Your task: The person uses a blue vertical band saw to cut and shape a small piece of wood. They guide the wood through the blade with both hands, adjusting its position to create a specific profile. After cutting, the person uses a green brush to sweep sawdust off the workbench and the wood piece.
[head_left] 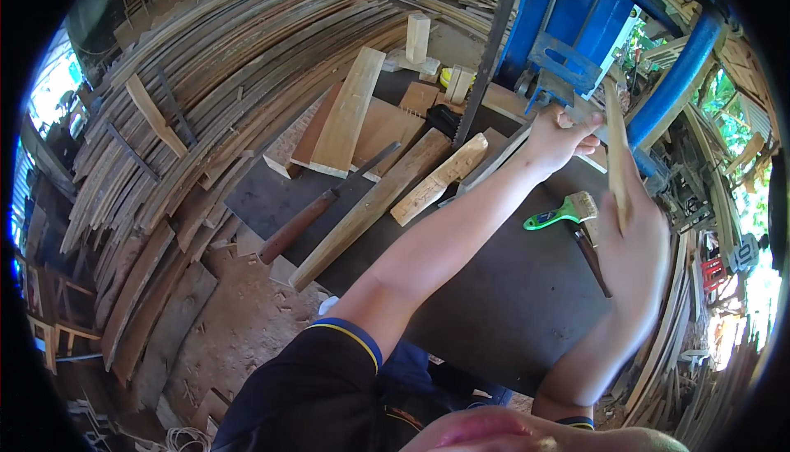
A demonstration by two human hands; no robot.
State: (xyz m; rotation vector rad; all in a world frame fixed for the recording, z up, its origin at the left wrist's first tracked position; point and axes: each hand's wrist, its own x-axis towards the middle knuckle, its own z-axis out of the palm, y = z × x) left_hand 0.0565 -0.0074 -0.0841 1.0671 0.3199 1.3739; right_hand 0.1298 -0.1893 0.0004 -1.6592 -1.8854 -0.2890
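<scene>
My right hand (pixel 638 242), smeared by motion, is closed on a pale wooden strip (pixel 615 143) that stands nearly upright at the far right of the dark table (pixel 502 287). Just left of the strip, my left hand (pixel 564 137) has its fingers curled in, and whatever they might hold is hidden. Below my hands lie a green-handled brush (pixel 553 215) and a slim dark-handled tool (pixel 591 261), its kind unclear. Left of my left forearm are a notched wooden block (pixel 442 180), a long squared timber (pixel 370 205) and a file with a brown wooden handle (pixel 300 226).
A tall toothed saw blade (pixel 491 53) rises behind the table, beside a blue machine frame (pixel 568 7). Wide boards (pixel 347 114) and an upright wooden block (pixel 418 39) stand at the far left of the table. Long stacked planks (pixel 222 73) fill the left side.
</scene>
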